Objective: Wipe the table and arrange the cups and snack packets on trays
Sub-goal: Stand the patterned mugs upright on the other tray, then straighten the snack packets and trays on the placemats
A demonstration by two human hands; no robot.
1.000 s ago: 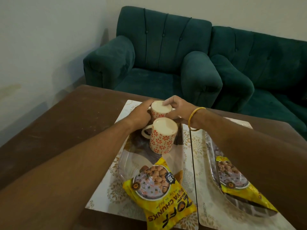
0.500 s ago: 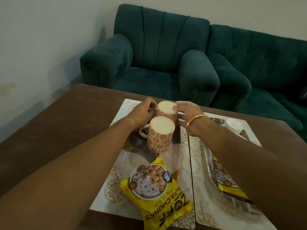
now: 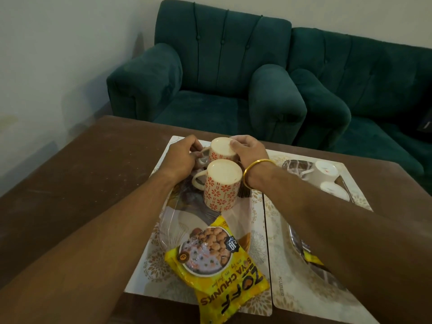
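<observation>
On the brown table (image 3: 77, 174) two patterned mats lie side by side, each bearing a clear tray. Both hands meet at the far end of the left tray (image 3: 170, 220), around the farther of two upturned floral cups (image 3: 222, 152). The right hand (image 3: 249, 148) cups that mug's far side with curled fingers, where half a second ago it hovered open just beside it. The left hand (image 3: 184, 157) is closed at the mug's handle side; whether it pinches the handle cannot be told. The nearer floral cup (image 3: 222, 185) stands upside down just in front, unmoved. A yellow soya chunks packet (image 3: 217, 267) rests on the tray's near end, as before. On the right tray (image 3: 297, 232), two white cups (image 3: 327, 181) sit at the far end, now more exposed, and a second yellow packet (image 3: 312, 260) peeks from under the right forearm.
</observation>
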